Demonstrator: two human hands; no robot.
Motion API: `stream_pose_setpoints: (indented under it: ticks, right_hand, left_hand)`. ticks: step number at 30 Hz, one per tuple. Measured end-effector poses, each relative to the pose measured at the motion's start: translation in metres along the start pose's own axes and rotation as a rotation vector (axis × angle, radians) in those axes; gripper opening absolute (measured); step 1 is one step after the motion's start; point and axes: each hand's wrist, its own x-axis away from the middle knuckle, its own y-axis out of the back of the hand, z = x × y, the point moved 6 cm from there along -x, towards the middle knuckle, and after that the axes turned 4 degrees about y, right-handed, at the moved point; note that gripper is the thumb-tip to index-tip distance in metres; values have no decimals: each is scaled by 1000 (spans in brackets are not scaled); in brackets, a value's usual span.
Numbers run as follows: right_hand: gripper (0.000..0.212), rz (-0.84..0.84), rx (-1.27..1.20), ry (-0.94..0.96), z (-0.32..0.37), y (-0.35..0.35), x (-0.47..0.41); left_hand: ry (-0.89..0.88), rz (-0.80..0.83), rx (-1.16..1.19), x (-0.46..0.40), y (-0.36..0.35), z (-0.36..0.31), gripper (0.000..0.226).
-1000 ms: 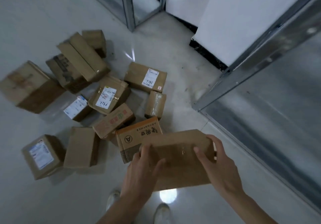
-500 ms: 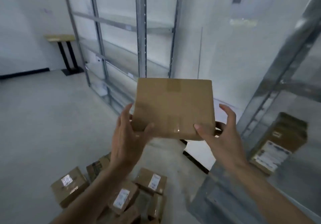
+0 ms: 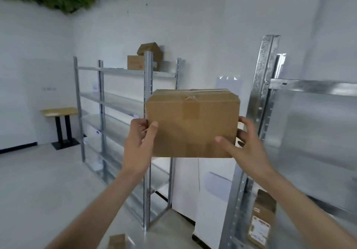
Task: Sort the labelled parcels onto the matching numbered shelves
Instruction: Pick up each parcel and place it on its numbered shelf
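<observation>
i have the box up at chest height in front of me, between the two metal racks, clear of every shelf. my left hand grips its left edge, thumb on the near face and fingers curled round behind; my right hand holds the lower right corner the same way, thumb laid on the front and fingers wrapped round the side. it looks like plain corrugated cardboard, stiff enough to keep its shape under this two-sided squeeze, and i judge it fairly light, since a hold on the edges alone carries it. the surface is dull and should not slip, but the taped seam running over the top edge is slicker, so i would keep my fingers off it. the edges and corners are the places to hold; pressing the middle of a face could dent it. the broad face is turned towards me and stands nearly upright, its long axis running left to right, roughly level. i see no label on this face, so the number must be on a side hidden from me. the far rack has boxes on its top shelf; the near rack stands just right of my right hand.
</observation>
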Motion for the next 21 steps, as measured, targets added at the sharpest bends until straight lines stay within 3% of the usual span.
stream_pose_setpoints:
  ticks: [5,8,10,14,21]
  right_hand:
    - [50,-42,-140,-73,44,18,23]
    - [67,-105,-113,-147,50,30,39]
    - [70,-128,-128,-198,50,35,49]
    - [36,-74,-152,-238,57,40,72]
    - [112,105,-52,-127,71,64,102]
  left_hand:
    - [66,34,104,10,5,-31,70]
    - [139,43,148,20,8,-40,80]
    - [169,53,138,27,7,-43,81]
    - [207,110,100,42,6,-45,58]
    - [95,329,78,62,2,-53,49]
